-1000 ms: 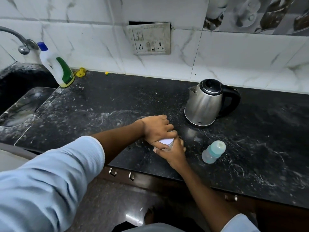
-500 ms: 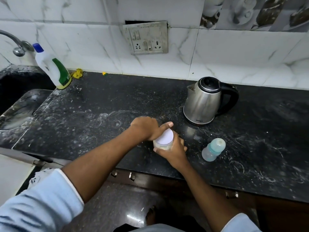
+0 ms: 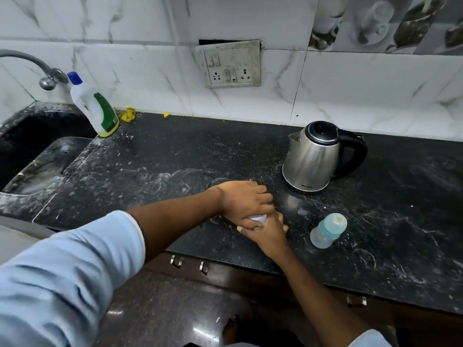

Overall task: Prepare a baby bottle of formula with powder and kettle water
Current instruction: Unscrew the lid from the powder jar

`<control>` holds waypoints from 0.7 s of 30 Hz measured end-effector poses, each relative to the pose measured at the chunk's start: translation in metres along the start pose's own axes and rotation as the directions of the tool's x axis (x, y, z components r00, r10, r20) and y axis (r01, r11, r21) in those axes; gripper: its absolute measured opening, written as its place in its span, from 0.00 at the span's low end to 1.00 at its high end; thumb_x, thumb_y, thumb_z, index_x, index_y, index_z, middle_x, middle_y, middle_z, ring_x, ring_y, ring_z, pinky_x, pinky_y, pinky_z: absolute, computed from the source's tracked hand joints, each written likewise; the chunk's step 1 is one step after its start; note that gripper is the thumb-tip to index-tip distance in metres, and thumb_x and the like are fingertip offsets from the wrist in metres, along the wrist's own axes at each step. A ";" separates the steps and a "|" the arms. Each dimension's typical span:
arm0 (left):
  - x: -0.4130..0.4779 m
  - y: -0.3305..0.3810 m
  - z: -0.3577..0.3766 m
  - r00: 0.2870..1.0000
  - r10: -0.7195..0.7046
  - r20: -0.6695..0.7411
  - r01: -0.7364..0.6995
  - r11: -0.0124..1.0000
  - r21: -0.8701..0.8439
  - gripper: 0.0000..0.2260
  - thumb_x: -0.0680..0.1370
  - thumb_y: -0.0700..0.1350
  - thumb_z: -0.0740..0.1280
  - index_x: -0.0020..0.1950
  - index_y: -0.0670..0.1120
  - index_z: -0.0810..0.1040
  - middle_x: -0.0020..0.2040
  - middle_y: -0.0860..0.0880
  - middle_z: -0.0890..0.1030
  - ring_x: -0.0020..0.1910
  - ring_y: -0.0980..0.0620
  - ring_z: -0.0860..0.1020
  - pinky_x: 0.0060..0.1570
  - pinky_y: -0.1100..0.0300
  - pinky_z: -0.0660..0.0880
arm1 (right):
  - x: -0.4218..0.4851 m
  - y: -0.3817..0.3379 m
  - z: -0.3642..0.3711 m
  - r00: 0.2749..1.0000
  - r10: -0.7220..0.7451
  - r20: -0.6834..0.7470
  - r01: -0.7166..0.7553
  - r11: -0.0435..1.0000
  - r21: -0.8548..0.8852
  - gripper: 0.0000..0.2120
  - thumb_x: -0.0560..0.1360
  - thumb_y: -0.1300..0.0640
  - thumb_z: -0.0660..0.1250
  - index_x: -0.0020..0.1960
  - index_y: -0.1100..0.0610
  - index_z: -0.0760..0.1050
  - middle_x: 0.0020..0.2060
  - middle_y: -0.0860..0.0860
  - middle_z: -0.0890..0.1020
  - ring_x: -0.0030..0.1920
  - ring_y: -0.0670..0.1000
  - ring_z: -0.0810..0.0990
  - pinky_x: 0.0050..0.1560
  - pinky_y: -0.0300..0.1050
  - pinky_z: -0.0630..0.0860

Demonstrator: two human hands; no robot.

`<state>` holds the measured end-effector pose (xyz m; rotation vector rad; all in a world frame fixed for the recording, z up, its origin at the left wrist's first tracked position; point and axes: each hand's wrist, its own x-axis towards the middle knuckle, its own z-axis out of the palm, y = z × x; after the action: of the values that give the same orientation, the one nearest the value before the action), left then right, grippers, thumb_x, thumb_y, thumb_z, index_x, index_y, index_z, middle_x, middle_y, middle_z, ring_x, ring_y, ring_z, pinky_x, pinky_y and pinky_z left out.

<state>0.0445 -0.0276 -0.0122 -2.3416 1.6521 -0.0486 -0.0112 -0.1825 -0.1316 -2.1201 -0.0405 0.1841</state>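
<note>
— Where is the powder jar [image 3: 258, 218] sitting right now?

— It is standing on the dark surface [image 3: 175, 156], near the front edge, almost buried under both hands. Only a sliver of its white lid is showing.

— What is changing from a moment ago?

— Half a second back the left hand [image 3: 244, 200] was pulled to the side and the whole lid was showing. Now it is coming back over the top, its fingers [image 3: 260, 196] curled shut around the lid. The right hand [image 3: 269, 232] is wrapping the jar's body from the near side, as it was before.

— So what is that telling you?

— I am judging that the person is taking a fresh grip to keep twisting the lid; it is looking seated, so the powder is not yet reachable.

— And the bottle [image 3: 327, 231]?

— It is standing capped to the right of the hands, apart from them, untouched. The kettle [image 3: 313, 156] is sitting behind it with its lid down, nearer the wall. Neither scooping nor pouring is beginning yet.
</note>
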 end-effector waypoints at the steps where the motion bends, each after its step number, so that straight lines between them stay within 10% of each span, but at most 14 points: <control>1: 0.002 0.003 0.000 0.999 -0.047 0.005 0.047 0.999 -0.013 0.22 0.84 0.62 0.64 0.62 0.43 0.78 0.55 0.41 0.81 0.52 0.40 0.79 0.53 0.44 0.76 | 0.000 0.001 0.000 1.000 0.004 0.005 -0.004 1.000 0.003 0.42 0.56 0.31 0.79 0.65 0.42 0.68 0.53 0.39 0.70 0.66 0.52 0.70 0.66 0.54 0.74; 5: 0.016 0.021 0.002 0.923 -0.366 0.118 0.373 0.927 -0.040 0.28 0.85 0.66 0.57 0.63 0.41 0.77 0.56 0.39 0.81 0.52 0.38 0.81 0.49 0.46 0.77 | -0.002 -0.005 -0.004 1.000 -0.030 0.001 0.030 0.999 0.031 0.39 0.56 0.32 0.79 0.62 0.36 0.67 0.52 0.33 0.73 0.66 0.50 0.69 0.64 0.53 0.73; 10: 0.031 0.021 -0.010 0.649 -0.666 0.369 0.753 0.631 -0.186 0.42 0.79 0.77 0.52 0.54 0.39 0.83 0.53 0.38 0.85 0.52 0.38 0.84 0.42 0.51 0.73 | -0.004 -0.012 -0.006 0.999 -0.048 0.015 0.046 0.996 0.075 0.39 0.59 0.37 0.80 0.67 0.40 0.70 0.60 0.34 0.74 0.66 0.44 0.73 0.66 0.53 0.75; 15: 0.027 -0.003 -0.043 0.293 -0.499 0.815 0.951 0.243 -0.193 0.56 0.76 0.82 0.44 0.73 0.33 0.75 0.39 0.30 0.85 0.43 0.37 0.88 0.56 0.47 0.81 | -0.005 -0.010 -0.008 0.998 0.055 0.043 -0.055 0.998 -0.009 0.51 0.58 0.35 0.80 0.75 0.43 0.63 0.60 0.41 0.66 0.72 0.54 0.64 0.72 0.59 0.66; 17: 0.025 -0.010 -0.048 0.322 -0.545 0.774 0.940 0.281 -0.193 0.54 0.75 0.82 0.48 0.77 0.37 0.73 0.59 0.30 0.83 0.54 0.36 0.86 0.56 0.47 0.78 | -0.005 -0.010 -0.008 0.997 0.059 0.041 -0.058 0.998 -0.026 0.50 0.59 0.35 0.81 0.75 0.43 0.62 0.59 0.40 0.65 0.71 0.54 0.64 0.72 0.59 0.65; 21: 0.022 -0.008 -0.046 0.704 -0.445 0.554 0.669 0.678 -0.305 0.44 0.71 0.64 0.80 0.80 0.53 0.66 0.76 0.46 0.71 0.69 0.43 0.74 0.65 0.44 0.77 | -0.005 -0.009 -0.006 0.996 0.073 0.043 -0.072 0.997 -0.035 0.52 0.58 0.33 0.79 0.76 0.45 0.61 0.60 0.46 0.68 0.70 0.56 0.66 0.71 0.59 0.67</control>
<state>0.0509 -0.0545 0.0311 -2.8658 0.6953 0.8135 -0.0145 -0.1834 -0.1198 -2.1523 0.0073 0.2749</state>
